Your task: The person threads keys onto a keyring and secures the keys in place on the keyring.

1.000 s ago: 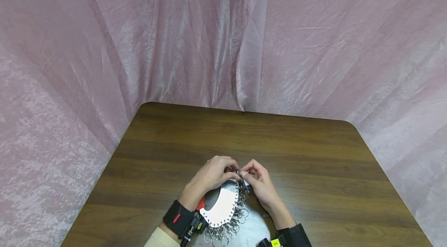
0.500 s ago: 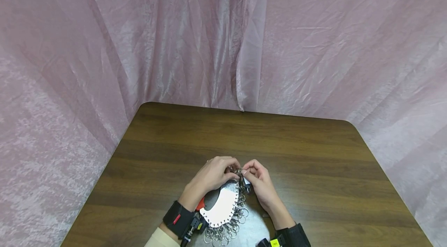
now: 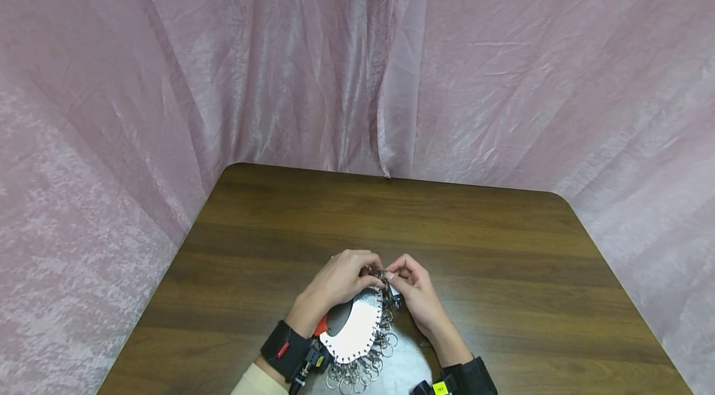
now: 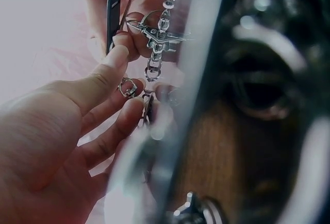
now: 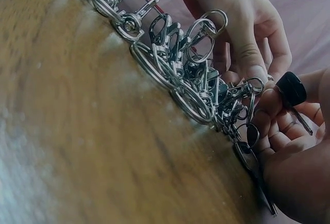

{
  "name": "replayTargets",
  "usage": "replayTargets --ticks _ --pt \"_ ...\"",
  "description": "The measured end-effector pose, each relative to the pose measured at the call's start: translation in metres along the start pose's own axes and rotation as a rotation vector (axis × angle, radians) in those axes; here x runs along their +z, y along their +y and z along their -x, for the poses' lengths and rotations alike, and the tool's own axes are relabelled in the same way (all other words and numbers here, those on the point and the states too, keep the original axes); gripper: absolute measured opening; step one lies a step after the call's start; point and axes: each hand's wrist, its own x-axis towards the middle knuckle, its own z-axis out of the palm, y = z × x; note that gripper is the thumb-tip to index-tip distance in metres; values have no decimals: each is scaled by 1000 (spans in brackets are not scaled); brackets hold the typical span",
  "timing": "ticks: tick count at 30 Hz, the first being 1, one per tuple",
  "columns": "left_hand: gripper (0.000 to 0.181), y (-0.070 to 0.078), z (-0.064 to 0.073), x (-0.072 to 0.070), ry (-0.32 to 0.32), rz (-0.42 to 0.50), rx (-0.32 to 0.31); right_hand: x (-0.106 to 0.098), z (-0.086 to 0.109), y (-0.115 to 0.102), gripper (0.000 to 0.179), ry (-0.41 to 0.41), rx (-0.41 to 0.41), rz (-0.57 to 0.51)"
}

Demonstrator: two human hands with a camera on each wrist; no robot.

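Observation:
A shiny crescent-shaped metal plate [image 3: 357,326] lies under the left wrist, its outer edge hung with several swivel clasps and key rings [image 3: 352,375]. At the plate's far end my left hand [image 3: 337,277] grips a swivel clasp [image 5: 240,90] between thumb and fingers. Facing it, my right hand [image 3: 416,295] pinches close to the same spot, with a black-headed key [image 5: 292,88] at its fingers. A second dark key [image 5: 252,170] hangs below, against the right hand. In the left wrist view a small ring [image 4: 127,87] shows by the left fingers. The exact pinch is partly hidden.
The brown wooden table [image 3: 391,215] spans the view, with pink curtains [image 3: 313,72] behind its far edge. A red-orange part [image 3: 321,325] shows at the plate's left end. A grey glossy patch [image 3: 408,354] lies beside the rings.
Both hands stay at the plate's far end. The right fingertips shift very slightly; the plate and rings have not moved.

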Motion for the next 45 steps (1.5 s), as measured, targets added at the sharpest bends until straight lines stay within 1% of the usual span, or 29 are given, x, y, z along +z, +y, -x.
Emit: replayTargets --ticks 2,6,8,17,23,32,45 --pt "14 0 0 0 3 -3 6 0 0 0 5 -5 -10 3" --pt "15 1 -1 -2 5 -9 11 -1 0 -1 10 -14 -27 9" --pt "15 1 -1 -2 4 -9 10 -2 0 -1 10 -17 -28 9" --pt "15 1 0 -1 1 -9 3 -2 0 0 3 -21 -21 15" --pt "15 1 1 -1 -6 -15 -1 -2 0 -1 11 -27 -17 8" --pt "14 1 1 -1 -12 -7 -5 -2 0 0 4 -35 -26 18" --pt "14 0 0 -1 -9 -3 -4 -2 1 -3 11 -30 -12 15"
